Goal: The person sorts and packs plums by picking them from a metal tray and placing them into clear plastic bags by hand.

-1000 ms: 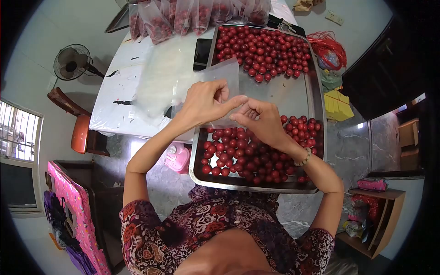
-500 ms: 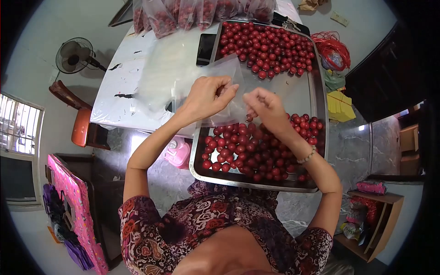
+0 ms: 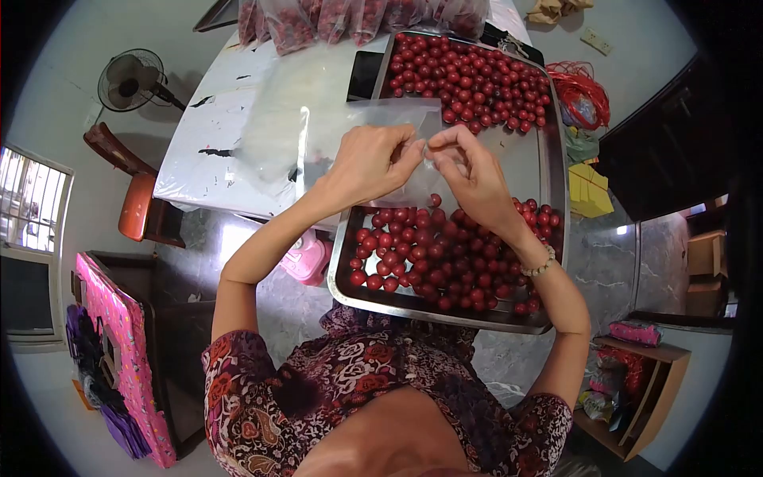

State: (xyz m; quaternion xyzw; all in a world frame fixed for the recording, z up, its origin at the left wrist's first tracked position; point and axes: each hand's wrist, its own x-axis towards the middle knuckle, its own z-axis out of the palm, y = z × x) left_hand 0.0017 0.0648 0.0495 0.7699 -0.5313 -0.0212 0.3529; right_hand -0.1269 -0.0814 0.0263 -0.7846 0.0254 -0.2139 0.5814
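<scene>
My left hand pinches a clear plastic bag near its right edge, above the metal tray. My right hand meets it there, thumb and forefinger closed at the bag's edge by the left fingertips. The bag looks flat, its lower part partly behind my left hand. Under my hands, small round red fruits fill the near end of the tray. More red fruits lie at its far end, with bare metal between. A single fruit shows just below the bag.
Several filled bags of red fruit stand at the table's far edge. Flat clear bags lie left of the tray, by a dark phone. Red string and a yellow stack are at the right. A chair stands left.
My right hand has risen slightly and closed in on my left fingertips at the bag's edge. The bag's top edge now lies straighter. The whole view has shifted a little.
</scene>
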